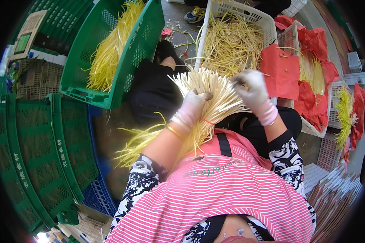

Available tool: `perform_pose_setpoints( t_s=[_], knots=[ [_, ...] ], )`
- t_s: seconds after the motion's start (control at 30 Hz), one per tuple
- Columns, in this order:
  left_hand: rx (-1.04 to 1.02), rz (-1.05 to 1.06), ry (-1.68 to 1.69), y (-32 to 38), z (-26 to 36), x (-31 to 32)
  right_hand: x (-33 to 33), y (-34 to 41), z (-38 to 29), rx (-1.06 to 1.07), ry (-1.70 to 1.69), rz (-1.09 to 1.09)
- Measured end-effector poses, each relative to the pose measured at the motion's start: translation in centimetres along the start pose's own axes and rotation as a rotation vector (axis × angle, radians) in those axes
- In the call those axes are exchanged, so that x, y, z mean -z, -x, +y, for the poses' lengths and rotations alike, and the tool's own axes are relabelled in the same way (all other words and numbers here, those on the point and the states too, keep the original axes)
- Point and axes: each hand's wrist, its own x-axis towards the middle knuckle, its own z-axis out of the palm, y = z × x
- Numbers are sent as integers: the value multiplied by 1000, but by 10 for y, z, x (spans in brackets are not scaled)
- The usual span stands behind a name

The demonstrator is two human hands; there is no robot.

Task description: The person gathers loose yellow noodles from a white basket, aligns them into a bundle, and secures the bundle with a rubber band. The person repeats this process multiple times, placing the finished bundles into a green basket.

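My left hand [194,106], in a whitish glove with a pink cuff, grips a thick bundle of what look like blanched yellow chives [222,91]. The white stalk ends fan out away from me, and the yellow leaves [140,141] trail under my left forearm. Around the bundle, below the thumb, runs a red band [208,121]. My right hand [252,88], gloved alike, is beside the right edge of the white ends with its fingers bent inward. Blur hides whether anything is between those fingertips.
A green crate [109,101] holding yellow chives is tilted at front left. Ahead, a white crate [275,30] contains loose trimmings. Red sheets [279,73] and another chive-filled white crate [313,129] are at right. Green crates [36,142] stand left; another person's shoe [195,14] shows ahead.
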Motion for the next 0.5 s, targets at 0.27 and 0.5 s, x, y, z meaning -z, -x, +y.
perform_pose_setpoints(
  t_s=[0.27,0.5],
  knots=[
    [-32,-27,0,1,3,3,-40,4,-8,187,527,-386],
    [-3,-15,69,3,0,3,-13,-5,5,-649,-442,261]
  ],
)
